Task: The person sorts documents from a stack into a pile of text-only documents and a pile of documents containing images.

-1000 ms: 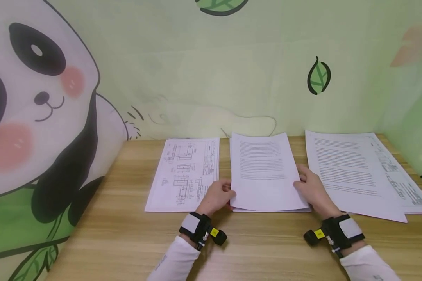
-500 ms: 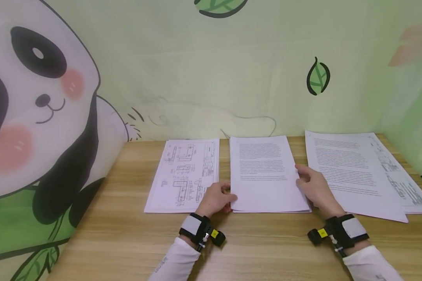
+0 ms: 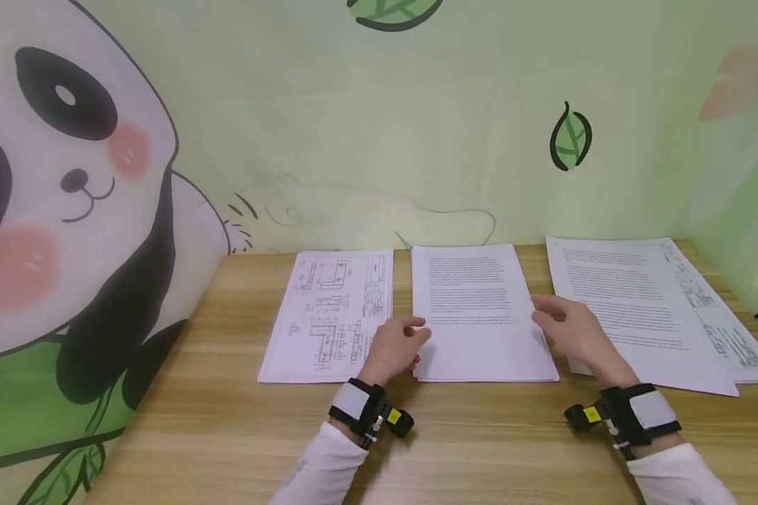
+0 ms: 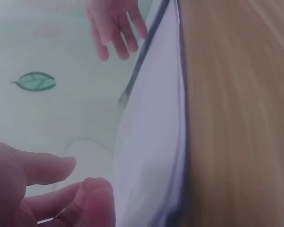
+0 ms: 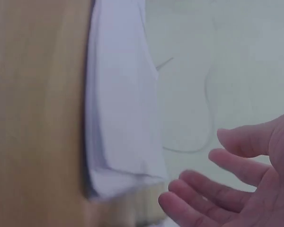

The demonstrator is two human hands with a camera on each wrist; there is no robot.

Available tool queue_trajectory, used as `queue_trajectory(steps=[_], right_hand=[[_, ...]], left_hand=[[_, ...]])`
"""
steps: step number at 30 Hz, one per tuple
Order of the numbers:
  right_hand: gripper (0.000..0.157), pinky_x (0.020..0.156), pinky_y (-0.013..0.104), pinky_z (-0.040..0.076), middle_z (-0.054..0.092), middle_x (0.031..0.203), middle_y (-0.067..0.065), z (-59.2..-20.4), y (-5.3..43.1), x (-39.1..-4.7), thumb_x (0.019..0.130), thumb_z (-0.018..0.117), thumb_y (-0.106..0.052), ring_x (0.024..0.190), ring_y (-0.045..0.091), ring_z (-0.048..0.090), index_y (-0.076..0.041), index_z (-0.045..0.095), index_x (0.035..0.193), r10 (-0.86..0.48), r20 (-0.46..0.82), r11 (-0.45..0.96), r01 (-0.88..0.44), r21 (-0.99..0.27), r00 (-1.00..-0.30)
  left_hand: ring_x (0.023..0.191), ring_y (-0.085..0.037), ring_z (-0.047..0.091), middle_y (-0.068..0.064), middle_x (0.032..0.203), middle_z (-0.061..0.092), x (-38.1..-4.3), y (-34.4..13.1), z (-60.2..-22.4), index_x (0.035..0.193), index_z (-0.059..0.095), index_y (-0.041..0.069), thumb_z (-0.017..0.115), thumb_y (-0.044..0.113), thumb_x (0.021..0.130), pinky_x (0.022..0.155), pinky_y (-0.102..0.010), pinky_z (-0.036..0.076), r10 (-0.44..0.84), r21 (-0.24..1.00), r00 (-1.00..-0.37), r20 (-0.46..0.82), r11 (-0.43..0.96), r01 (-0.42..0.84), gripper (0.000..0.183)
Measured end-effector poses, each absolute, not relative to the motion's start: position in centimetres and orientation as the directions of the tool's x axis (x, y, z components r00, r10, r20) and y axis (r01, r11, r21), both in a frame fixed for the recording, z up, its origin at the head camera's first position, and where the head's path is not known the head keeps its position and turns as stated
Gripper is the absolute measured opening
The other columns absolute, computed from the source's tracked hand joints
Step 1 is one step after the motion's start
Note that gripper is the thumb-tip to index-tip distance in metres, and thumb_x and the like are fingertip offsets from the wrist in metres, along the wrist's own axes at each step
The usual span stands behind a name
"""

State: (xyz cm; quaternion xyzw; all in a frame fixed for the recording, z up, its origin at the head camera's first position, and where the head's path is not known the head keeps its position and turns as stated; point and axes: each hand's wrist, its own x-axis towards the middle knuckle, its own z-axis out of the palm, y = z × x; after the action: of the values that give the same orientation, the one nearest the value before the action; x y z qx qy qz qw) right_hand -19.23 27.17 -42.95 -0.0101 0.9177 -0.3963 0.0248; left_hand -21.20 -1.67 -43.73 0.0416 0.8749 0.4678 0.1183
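Observation:
A stack of printed text sheets [image 3: 474, 351] lies squared on the table between both hands. At its left edge hovers my left hand [image 3: 393, 348], fingers loosely bent; the left wrist view shows nothing gripped between thumb and fingers [image 4: 97, 201]. By the stack's right edge is my right hand [image 3: 577, 333], its fingers spread and relaxed in the right wrist view, apart from the paper stack [image 5: 123, 94]. Partly under the left hand sits a stack of technical drawings [image 3: 316, 337]. Behind the right hand lies a text sheet [image 3: 625, 301] on further papers.
A drawing sheet [image 3: 726, 322] sticks out on the right from beneath the text sheet. The wooden table [image 3: 480, 449] extends toward me in front of the papers. A fabric backdrop [image 3: 354, 140] with a panda and leaves rises behind the table.
The slightly raised top sheet of the middle stack has settled flat and even. Both hands have let go of it; the left has lifted a little, the right has drawn away rightward.

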Motion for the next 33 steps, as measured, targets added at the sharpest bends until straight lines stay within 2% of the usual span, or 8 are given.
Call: queue_trajectory(steps=[5, 13, 21, 25, 29, 33], right_hand=[[0.059, 0.086, 0.061, 0.043, 0.052, 0.128, 0.033, -41.4, 28.9, -18.8, 0.096, 0.041, -0.041, 0.117, 0.05, 0.046, 0.002, 0.043, 0.136, -0.009, 0.031, 0.72, -0.028, -0.693, -0.999], [0.056, 0.078, 0.064, 0.042, 0.048, 0.125, 0.04, -40.9, 33.8, -18.4, 0.097, 0.04, -0.033, 0.114, 0.056, 0.042, 0.006, 0.04, 0.137, 0.105, 0.1, 0.779, 0.02, -0.627, -0.989], [0.075, 0.081, 0.073, 0.035, 0.027, 0.134, 0.049, -41.4, 38.6, -17.8, 0.095, 0.039, -0.045, 0.114, 0.067, 0.028, 0.012, 0.022, 0.141, 0.139, -0.043, 0.816, 0.139, -0.561, -0.989], [0.081, 0.081, 0.074, 0.033, 0.02, 0.134, 0.052, -42.1, 40.1, -17.6, 0.094, 0.037, -0.049, 0.113, 0.069, 0.025, 0.015, 0.017, 0.141, 0.16, -0.114, 0.812, 0.196, -0.55, -0.981], [0.082, 0.086, 0.075, 0.029, 0.018, 0.134, 0.052, -43.0, 40.9, -17.6, 0.094, 0.038, -0.048, 0.116, 0.068, 0.021, 0.016, 0.015, 0.14, 0.199, -0.124, 0.809, 0.234, -0.538, -0.972], [0.085, 0.091, 0.075, 0.024, 0.013, 0.136, 0.051, -43.6, 41.2, -17.6, 0.093, 0.038, -0.049, 0.12, 0.068, 0.016, 0.016, 0.009, 0.141, 0.256, -0.144, 0.779, 0.293, -0.555, -0.956]], left_hand=[[0.055, -0.013, 0.061, -0.008, 0.094, 0.067, -21.1, 1.0, -42.8, 0.122, 0.062, 0.008, 0.056, 0.025, 0.091, 0.045, -0.021, 0.042, 0.246, 0.848, -0.963, -0.11, 0.529, 0.038, 0.036], [0.069, -0.014, 0.066, -0.003, 0.098, 0.068, -21.3, 5.6, -42.1, 0.123, 0.061, 0.013, 0.056, 0.026, 0.09, 0.051, -0.021, 0.04, 0.316, 0.862, -0.944, -0.093, 0.501, 0.083, 0.036], [0.083, -0.022, 0.068, 0.0, 0.098, 0.065, -21.3, 9.5, -42.7, 0.125, 0.059, 0.014, 0.058, 0.024, 0.089, 0.058, -0.022, 0.044, 0.367, 0.918, -0.918, -0.153, 0.397, 0.006, 0.037], [0.078, -0.014, 0.065, 0.002, 0.097, 0.064, -20.9, 11.3, -43.1, 0.121, 0.061, 0.016, 0.06, 0.023, 0.088, 0.061, -0.024, 0.044, 0.356, 0.921, -0.911, -0.21, 0.384, -0.063, 0.035], [0.074, -0.007, 0.062, 0.003, 0.096, 0.066, -20.3, 13.2, -43.7, 0.122, 0.061, 0.017, 0.061, 0.025, 0.087, 0.062, -0.023, 0.045, 0.363, 0.905, -0.903, -0.229, 0.42, -0.061, 0.036], [0.075, -0.006, 0.062, 0.001, 0.098, 0.069, -19.9, 14.8, -44.3, 0.125, 0.059, 0.016, 0.062, 0.026, 0.085, 0.068, -0.024, 0.049, 0.377, 0.899, -0.893, -0.245, 0.433, -0.064, 0.041]])
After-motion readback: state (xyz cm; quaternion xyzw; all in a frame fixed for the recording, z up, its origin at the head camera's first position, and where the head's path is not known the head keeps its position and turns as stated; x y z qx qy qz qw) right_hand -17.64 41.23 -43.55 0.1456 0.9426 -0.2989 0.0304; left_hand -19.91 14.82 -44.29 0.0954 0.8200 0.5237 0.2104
